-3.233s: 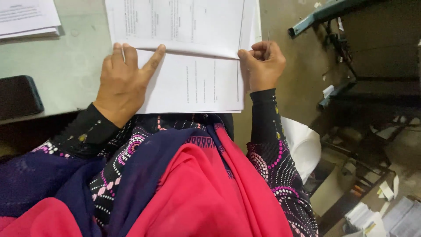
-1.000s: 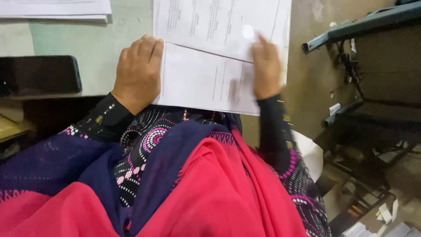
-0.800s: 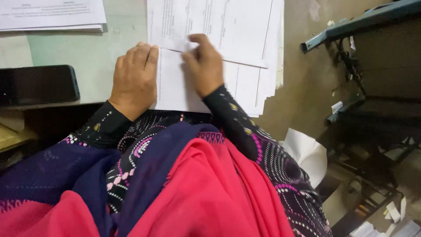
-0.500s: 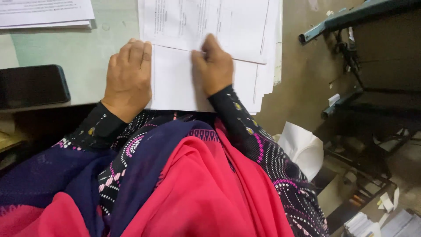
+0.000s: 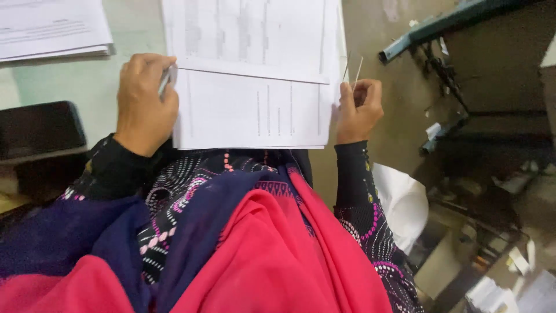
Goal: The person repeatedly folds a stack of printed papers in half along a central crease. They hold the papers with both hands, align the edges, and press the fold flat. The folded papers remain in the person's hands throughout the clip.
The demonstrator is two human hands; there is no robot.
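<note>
A stack of printed white sheets (image 5: 249,110) lies on the pale green table (image 5: 87,81), with its upper sheets (image 5: 249,35) folded back across the middle. My left hand (image 5: 142,101) is curled over the stack's left edge at the fold, and a thin shiny piece shows by its fingers. My right hand (image 5: 359,107) sits at the stack's right edge. Its fingers are pinched on two thin needle-like pins (image 5: 353,66) that point upward. Whether the pins pass through the paper is unclear.
A black phone (image 5: 35,130) lies at the table's left edge, and a second pile of papers (image 5: 52,29) sits at the top left. On the floor to the right are a white bundle (image 5: 399,200), a dark metal frame (image 5: 440,23) and scattered paper scraps.
My right hand has slid from the middle of the sheets to their right edge and now pinches the pins. My left hand has curled tighter on the left edge.
</note>
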